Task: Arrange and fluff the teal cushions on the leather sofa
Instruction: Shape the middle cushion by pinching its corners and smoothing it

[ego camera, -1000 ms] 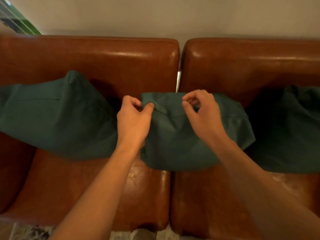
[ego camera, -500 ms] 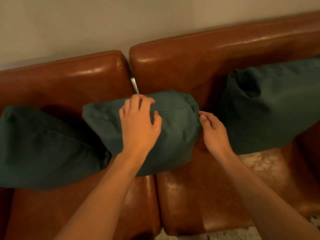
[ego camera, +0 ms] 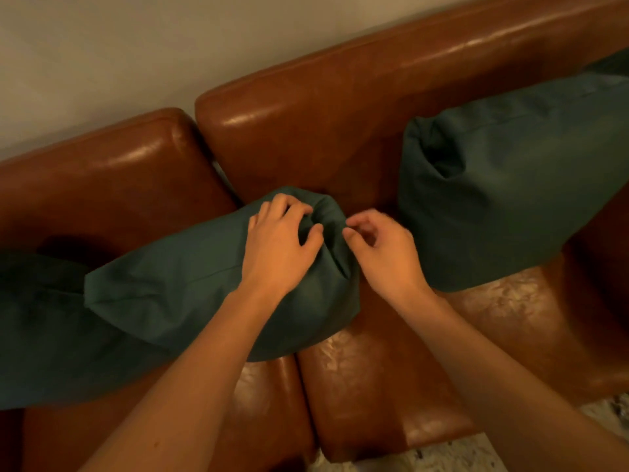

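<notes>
Since half a second earlier, your right hand (ego camera: 384, 253) had come in from the cushion's side to its upper right corner, and your left hand (ego camera: 282, 247) had slid along the top toward that same corner, while your view tilted further. The leather sofa (ego camera: 340, 107) was glossy brown, its two back panels split by a narrow gap, its seat worn pale in patches. Three teal cushions lay along it: the right cushion (ego camera: 510, 185) propped against the back with a dent in its near corner, the left cushion (ego camera: 37, 328) slumped at the edge of view, and the middle cushion (ego camera: 190, 294) lying across the seat join, overlapping the left one. Your left hand gripped bunched fabric on the middle cushion's top; your right hand's fingers were curled, thumb and forefinger nearly closed at the corner, though whether they pinched cloth I could not tell. The matte woven cushion looked light, soft and limp, so it was likely best taken by its corners or side seams.
</notes>
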Action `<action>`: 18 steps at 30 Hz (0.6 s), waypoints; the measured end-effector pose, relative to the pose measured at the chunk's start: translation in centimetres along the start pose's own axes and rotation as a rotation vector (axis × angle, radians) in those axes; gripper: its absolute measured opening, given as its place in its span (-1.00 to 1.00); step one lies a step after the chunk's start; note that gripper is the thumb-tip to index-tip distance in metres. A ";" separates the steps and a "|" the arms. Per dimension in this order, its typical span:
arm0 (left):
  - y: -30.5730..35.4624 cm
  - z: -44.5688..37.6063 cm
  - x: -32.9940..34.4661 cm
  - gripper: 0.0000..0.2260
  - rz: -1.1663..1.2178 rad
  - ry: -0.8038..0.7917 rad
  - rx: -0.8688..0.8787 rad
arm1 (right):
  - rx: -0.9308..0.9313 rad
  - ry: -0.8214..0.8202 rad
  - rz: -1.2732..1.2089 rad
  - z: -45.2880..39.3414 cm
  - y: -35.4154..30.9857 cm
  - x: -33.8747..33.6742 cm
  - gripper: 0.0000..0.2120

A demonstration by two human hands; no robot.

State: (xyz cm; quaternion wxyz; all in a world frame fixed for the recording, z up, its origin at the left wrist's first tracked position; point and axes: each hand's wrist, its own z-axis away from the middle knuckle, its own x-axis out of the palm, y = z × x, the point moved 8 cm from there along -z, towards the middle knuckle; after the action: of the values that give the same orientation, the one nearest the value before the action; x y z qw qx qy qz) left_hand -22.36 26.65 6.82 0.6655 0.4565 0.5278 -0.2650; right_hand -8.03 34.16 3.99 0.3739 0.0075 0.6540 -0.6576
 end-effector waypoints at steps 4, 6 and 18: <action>-0.2 1.2 -0.2 -0.59 -0.006 0.002 0.001 | -0.162 -0.184 0.419 -3.0 -2.7 2.9 -0.66; -0.5 1.4 -0.3 -0.59 0.004 0.008 0.004 | -0.207 -0.268 0.549 -3.7 -3.1 4.2 -0.61; -3.8 2.4 -2.3 -0.75 0.123 0.108 -0.021 | -0.252 -0.119 0.057 -3.2 -2.6 3.6 -0.88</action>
State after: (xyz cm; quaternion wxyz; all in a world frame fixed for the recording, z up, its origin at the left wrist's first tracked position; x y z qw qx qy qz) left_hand -25.10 22.49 7.80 0.6559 0.4947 0.5366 -0.1929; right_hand -13.51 34.86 3.91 0.4287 -0.0598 0.7076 -0.5585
